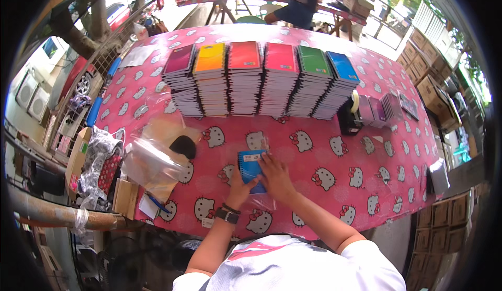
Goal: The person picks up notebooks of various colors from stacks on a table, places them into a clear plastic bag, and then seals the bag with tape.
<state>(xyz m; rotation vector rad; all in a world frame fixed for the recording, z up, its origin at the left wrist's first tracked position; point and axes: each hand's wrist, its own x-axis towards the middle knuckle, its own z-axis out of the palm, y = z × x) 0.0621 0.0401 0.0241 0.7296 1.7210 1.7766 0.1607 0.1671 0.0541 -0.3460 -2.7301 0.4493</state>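
Both hands work on one small blue notebook (250,166) lying on the tabletop (334,186) close to the near edge, approx. centre. Left hand (239,187), w/ a dark watch (227,215) on the wrist, grips the notebook's lower left edge, thumb on the cover. Right hand (275,176) lies flat over its right side, fingers pressing down; hands touch each other, both closed on the notebook. A clear plastic sleeve (260,199) sits around/under it; can't tell if the notebook is fully inside the sleeve or only partway.

Tabletop has a pink cloth w/ white cat-face print.

Behind, along the middle: six tall stacks of spiral notebooks side by side, touching. Left to right: maroon stack (180,79), orange stack (210,76), red stack (244,76), pink stack (280,76), green stack (312,79), blue stack (337,81).

Just right of the blue stack: black tape dispenser (349,114), then smaller bagged notebooks (384,108) in a row.

Left of the hands: pile of clear bags (151,160) on brown paper, contents not readable, w/ a black round object (183,146) on top edge. A pen (157,203) lies near the left corner.

Off the tabletop's left edge: open box (78,160) w/ crumpled plastic and patterned stuff in it; exact contents unclear.

Right side: stacked cardboard boxes (429,81), shut. Far back, a person (298,0) sits at another table.
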